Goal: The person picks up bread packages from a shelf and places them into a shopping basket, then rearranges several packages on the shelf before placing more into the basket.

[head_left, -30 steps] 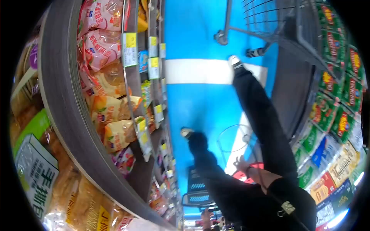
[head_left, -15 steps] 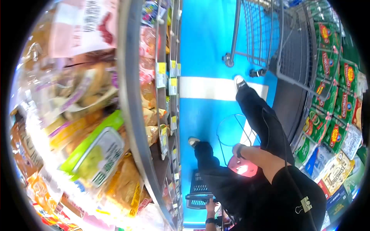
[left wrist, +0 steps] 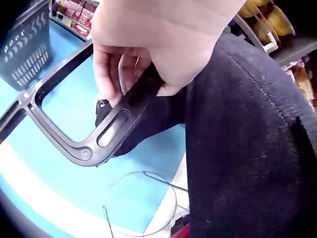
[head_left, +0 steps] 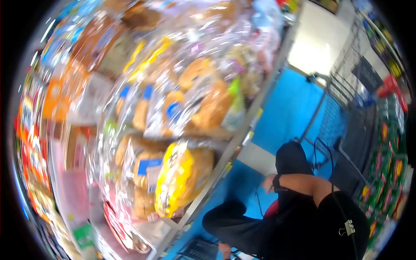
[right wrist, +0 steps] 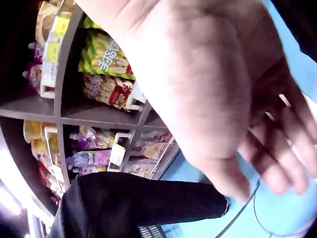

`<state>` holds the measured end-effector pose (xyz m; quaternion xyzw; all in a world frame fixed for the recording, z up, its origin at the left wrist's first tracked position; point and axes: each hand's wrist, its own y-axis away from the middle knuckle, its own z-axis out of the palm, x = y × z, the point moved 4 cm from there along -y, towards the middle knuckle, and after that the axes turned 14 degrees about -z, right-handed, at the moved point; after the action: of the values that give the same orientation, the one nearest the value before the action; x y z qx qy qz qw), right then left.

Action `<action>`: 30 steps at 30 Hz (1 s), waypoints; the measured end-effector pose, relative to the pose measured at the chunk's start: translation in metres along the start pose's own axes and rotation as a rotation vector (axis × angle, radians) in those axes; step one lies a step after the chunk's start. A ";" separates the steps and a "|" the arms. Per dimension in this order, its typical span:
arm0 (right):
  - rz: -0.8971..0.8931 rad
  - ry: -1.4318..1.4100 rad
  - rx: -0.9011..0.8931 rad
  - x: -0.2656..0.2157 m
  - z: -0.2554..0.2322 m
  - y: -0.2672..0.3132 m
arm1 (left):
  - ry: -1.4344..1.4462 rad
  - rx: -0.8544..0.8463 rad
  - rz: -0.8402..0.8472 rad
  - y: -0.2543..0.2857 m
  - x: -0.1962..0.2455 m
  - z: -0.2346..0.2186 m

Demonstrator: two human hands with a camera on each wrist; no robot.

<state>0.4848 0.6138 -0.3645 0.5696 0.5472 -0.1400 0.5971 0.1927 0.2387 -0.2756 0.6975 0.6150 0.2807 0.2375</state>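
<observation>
In the left wrist view, my left hand (left wrist: 161, 47) grips the dark plastic handle (left wrist: 116, 126) of a grey shopping basket (left wrist: 27, 52), fingers curled around the bar. The head view has that hand (head_left: 224, 250) low at the bottom edge, beside the basket (head_left: 197, 250). My right hand (head_left: 268, 183) hangs over the floor by my leg, a dark band at its wrist. Seen close in the right wrist view, the right hand (right wrist: 208, 84) has loosely bent, spread fingers with nothing visible in them.
Bagged bread (head_left: 186, 173) fills the shelf on the left, with a metal edge (head_left: 208, 186) along the aisle. A wire cart (head_left: 342, 89) stands at upper right, near stacked green packs (head_left: 383, 162). A thin wire ring (left wrist: 140, 173) is near the floor.
The head view has swung toward the bread shelf, which now takes up much more of the picture. Both legs appear more bent, and the right hand is no longer over the red round object.
</observation>
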 end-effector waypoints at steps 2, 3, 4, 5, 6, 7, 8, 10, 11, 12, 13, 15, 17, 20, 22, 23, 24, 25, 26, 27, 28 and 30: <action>0.125 -0.006 0.035 -0.008 -0.042 -0.005 | -0.301 0.003 0.170 -0.032 -0.006 0.039; -0.083 0.056 0.355 -0.004 -0.054 0.004 | -0.452 0.009 0.240 -0.019 0.006 0.055; -0.059 0.143 0.376 0.008 -0.065 0.001 | -0.378 0.021 0.162 -0.008 0.018 0.070; -0.047 0.208 0.416 0.006 -0.072 -0.008 | -0.330 0.036 0.086 0.023 0.051 0.049; -0.027 0.196 0.438 0.006 -0.079 -0.008 | -0.190 0.092 0.104 0.027 0.048 0.056; -0.012 0.180 0.452 0.009 -0.080 -0.006 | -0.292 0.152 -0.017 0.023 0.031 0.070; -0.032 0.133 0.504 0.000 -0.082 0.005 | -0.214 0.129 -0.042 0.023 0.016 0.085; -0.089 -0.025 0.488 -0.044 -0.095 0.028 | -0.075 0.147 -0.002 0.043 0.003 0.102; -0.089 -0.218 0.532 -0.068 -0.105 0.045 | -0.077 0.143 0.138 0.039 -0.003 0.117; -0.139 -0.201 0.614 -0.096 -0.119 0.060 | 0.020 0.094 0.007 0.067 0.023 0.093; -0.227 -0.089 0.707 -0.115 -0.133 0.071 | 0.044 0.081 0.013 0.096 0.048 0.069; -0.355 -0.023 0.918 -0.168 -0.157 0.101 | -0.087 0.172 0.000 0.095 0.046 0.072; -0.465 -0.012 1.109 -0.225 -0.182 0.138 | 0.011 0.226 -0.032 0.136 0.071 0.030; -0.682 0.218 1.511 -0.297 -0.210 0.192 | 0.229 0.374 0.004 0.165 0.057 0.000; -0.719 0.389 1.726 -0.326 -0.226 0.220 | 0.279 0.439 0.028 0.186 0.046 -0.028; -0.783 0.383 1.809 -0.338 -0.235 0.226 | 0.317 0.466 0.068 0.208 0.049 -0.047; -0.762 0.375 1.850 -0.344 -0.241 0.227 | 0.370 0.459 0.200 0.214 0.041 -0.053; -0.733 0.402 1.829 -0.348 -0.249 0.226 | 0.429 0.319 0.165 0.225 0.038 -0.060; -0.714 0.416 1.818 -0.353 -0.253 0.222 | 0.526 0.083 0.081 0.256 0.055 -0.085; -0.692 0.425 1.799 -0.355 -0.258 0.215 | 0.563 0.004 0.093 0.273 0.057 -0.100; -0.696 0.353 1.755 -0.351 -0.264 0.206 | 0.596 -0.052 0.143 0.289 0.058 -0.120; -0.630 0.367 1.713 -0.357 -0.265 0.196 | 0.649 -0.001 0.218 0.319 0.050 -0.165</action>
<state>0.3792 0.7330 0.0945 0.6544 0.4725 -0.5594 -0.1885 0.3155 0.2439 0.0660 0.6335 0.5801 0.5120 -0.0016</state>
